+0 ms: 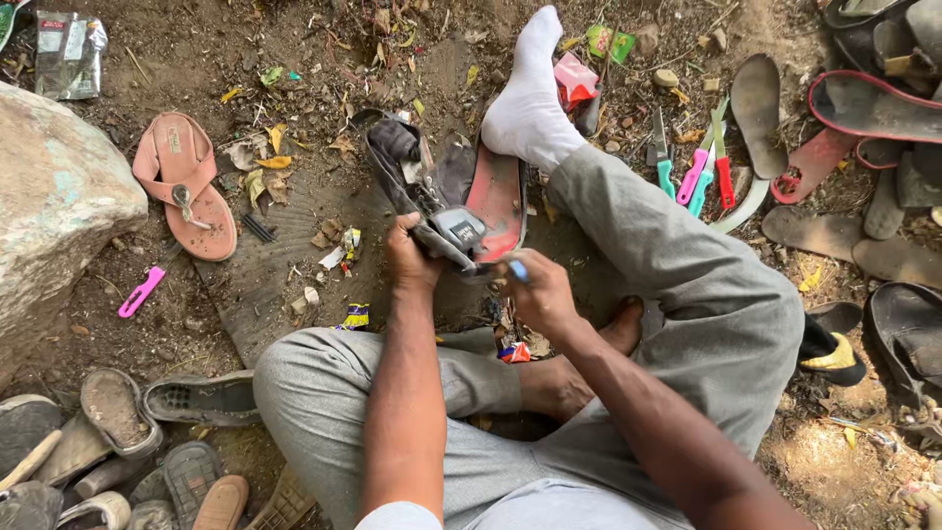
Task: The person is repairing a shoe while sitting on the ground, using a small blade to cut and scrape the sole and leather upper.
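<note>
I sit on the ground with a worn grey and black sandal (422,186) in front of me. My left hand (410,257) grips the sandal's near end and holds it up. My right hand (538,292) is closed on a small tool with a blue handle (517,270), its tip against the sandal's near edge. A red sole (498,201) lies under the sandal, pinned by my white-socked foot (530,98). My other foot, bare, is tucked under my right forearm.
A pink sandal (186,182) lies at the left beside a big rock (54,206). Several knives with coloured handles (697,167) lie at the right near loose soles (758,108). Old shoes (118,442) pile at the lower left, more footwear at the right edge.
</note>
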